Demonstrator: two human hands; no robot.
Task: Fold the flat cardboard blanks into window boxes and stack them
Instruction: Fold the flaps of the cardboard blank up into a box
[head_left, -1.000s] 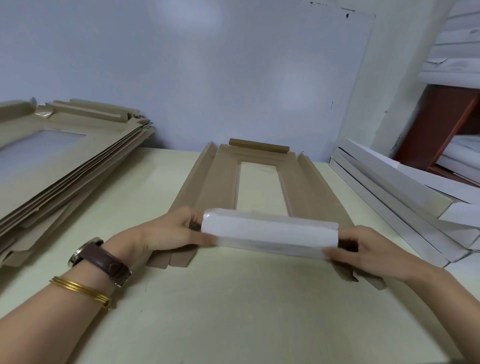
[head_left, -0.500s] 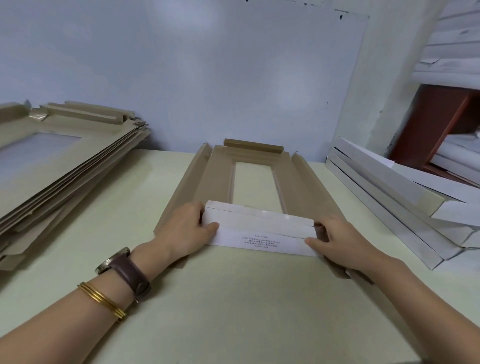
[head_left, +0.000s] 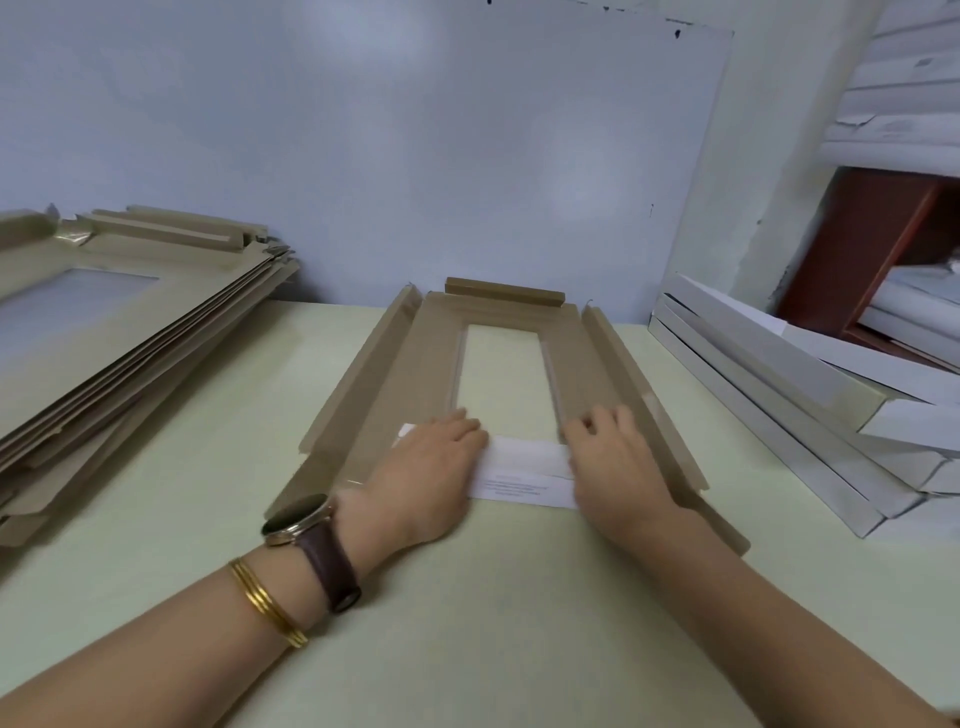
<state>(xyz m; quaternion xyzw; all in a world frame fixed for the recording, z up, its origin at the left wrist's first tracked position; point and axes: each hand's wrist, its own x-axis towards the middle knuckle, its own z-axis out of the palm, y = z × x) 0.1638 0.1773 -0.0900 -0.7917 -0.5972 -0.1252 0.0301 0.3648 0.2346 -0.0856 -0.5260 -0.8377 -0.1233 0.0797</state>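
Head view: the cardboard blank lies brown side up on the tabletop. Its clear window runs down its middle, and the long side flaps are creased partly upward along both of its edges. It looks light and thin. I judge it stiff along the panels but ready to bend at the scored lines, and the window film would likely dent or crease if pressed. It is best handled by the flaps and outer edges, with pressure along a crease rather than on the film.

At the blank's near end, a white end flap is folded over onto it. Neither grip is clenched. The left hand lies palm down with straight fingers on the flap's left part. The right hand presses its right part, though motion blur leaves its fingertips unclear and they may be slightly bent. Nothing is pinched or lifted.

Left of the blank sits a pile of flat blanks, and right of it lie folded white boxes.
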